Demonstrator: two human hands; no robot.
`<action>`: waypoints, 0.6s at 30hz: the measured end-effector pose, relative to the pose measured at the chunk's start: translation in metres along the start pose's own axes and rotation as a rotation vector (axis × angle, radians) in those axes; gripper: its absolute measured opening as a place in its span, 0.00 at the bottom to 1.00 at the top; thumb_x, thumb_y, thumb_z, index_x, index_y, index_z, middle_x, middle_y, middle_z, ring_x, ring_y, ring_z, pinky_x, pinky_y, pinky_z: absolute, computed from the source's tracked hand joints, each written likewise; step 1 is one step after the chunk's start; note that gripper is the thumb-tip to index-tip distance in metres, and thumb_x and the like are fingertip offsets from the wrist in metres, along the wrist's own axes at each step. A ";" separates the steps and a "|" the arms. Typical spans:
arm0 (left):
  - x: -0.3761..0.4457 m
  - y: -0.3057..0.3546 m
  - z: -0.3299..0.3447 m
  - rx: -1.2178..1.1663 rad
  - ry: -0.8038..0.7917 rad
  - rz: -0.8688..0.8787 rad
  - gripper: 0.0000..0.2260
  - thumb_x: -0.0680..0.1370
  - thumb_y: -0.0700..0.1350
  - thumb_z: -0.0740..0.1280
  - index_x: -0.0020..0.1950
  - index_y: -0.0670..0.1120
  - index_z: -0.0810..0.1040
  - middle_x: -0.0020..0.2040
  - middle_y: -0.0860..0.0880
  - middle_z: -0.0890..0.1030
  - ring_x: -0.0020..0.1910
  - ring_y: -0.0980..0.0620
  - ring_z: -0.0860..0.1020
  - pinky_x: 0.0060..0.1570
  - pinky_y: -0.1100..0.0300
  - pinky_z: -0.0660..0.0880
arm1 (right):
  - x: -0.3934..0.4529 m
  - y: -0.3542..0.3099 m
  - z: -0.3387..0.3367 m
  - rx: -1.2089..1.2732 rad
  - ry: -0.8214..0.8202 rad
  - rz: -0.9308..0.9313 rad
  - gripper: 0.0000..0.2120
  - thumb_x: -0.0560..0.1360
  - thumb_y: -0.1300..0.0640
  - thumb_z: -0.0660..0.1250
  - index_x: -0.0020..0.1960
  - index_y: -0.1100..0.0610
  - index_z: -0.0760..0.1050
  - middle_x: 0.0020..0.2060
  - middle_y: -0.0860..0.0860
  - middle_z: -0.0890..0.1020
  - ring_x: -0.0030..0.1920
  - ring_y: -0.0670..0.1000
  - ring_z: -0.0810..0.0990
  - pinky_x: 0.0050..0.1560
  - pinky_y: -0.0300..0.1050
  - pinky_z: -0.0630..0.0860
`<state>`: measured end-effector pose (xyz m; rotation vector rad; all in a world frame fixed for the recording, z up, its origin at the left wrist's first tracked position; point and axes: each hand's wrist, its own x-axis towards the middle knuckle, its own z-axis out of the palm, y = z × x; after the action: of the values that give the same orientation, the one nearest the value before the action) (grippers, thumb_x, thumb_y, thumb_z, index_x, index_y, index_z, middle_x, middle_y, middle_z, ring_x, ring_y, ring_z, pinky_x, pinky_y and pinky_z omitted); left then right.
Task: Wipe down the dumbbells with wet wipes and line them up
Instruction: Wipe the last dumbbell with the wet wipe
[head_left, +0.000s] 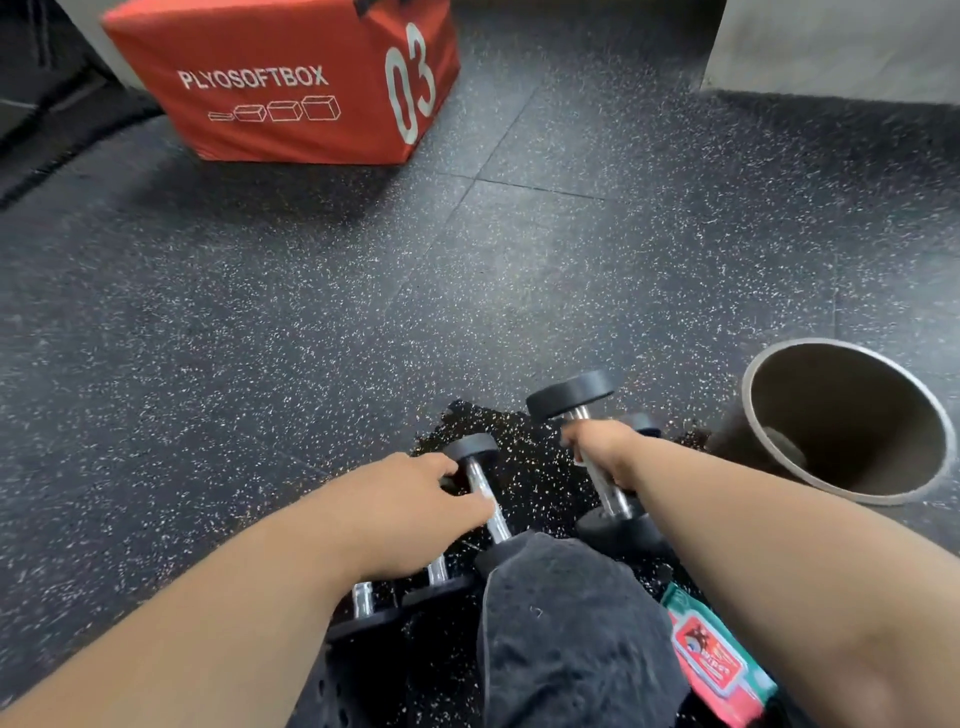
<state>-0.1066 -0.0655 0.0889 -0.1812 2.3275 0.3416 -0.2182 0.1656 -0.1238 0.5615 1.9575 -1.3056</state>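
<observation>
Two dumbbells in hand, low on the speckled rubber floor (260, 312). Right hand (605, 449), grip wrapped round the chrome handle of the bigger dumbbell (592, 452), far head tilted up off the floor, near head down beside the knee. Left hand (415, 509) sits on the smaller dumbbell (480, 488), fingers curled over its handle near the far head. More chrome handles poke out under the left wrist, count unclear. Wet dark patch on the floor under the dumbbells. Black trouser knee (566, 623) between the arms. Wipes pack (711, 660), red and green, beside the right forearm. Round bin (847, 421) right of them. Red plyo box (280, 78) far off, marked 03.
</observation>
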 end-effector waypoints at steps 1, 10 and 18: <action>0.001 0.001 -0.001 0.002 -0.005 0.004 0.34 0.79 0.71 0.60 0.84 0.64 0.64 0.81 0.52 0.71 0.69 0.48 0.76 0.69 0.51 0.73 | 0.006 0.004 0.003 -0.011 -0.002 0.026 0.06 0.75 0.56 0.69 0.47 0.58 0.75 0.42 0.54 0.76 0.41 0.55 0.73 0.45 0.49 0.72; 0.033 -0.007 -0.014 0.016 -0.052 -0.040 0.32 0.81 0.70 0.59 0.84 0.64 0.63 0.80 0.53 0.71 0.66 0.49 0.79 0.61 0.53 0.76 | 0.072 0.021 0.038 -0.120 -0.026 0.119 0.07 0.78 0.57 0.69 0.43 0.58 0.75 0.39 0.55 0.76 0.39 0.54 0.72 0.40 0.46 0.69; 0.049 -0.005 -0.020 -0.010 -0.105 -0.065 0.30 0.83 0.67 0.59 0.85 0.65 0.60 0.84 0.54 0.64 0.64 0.51 0.80 0.57 0.53 0.75 | 0.121 0.044 0.071 -0.222 -0.051 0.155 0.14 0.75 0.49 0.72 0.51 0.60 0.81 0.45 0.56 0.82 0.44 0.57 0.79 0.46 0.48 0.74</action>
<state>-0.1529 -0.0778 0.0663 -0.2375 2.2110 0.3229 -0.2451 0.1149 -0.2592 0.5524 1.9441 -0.9839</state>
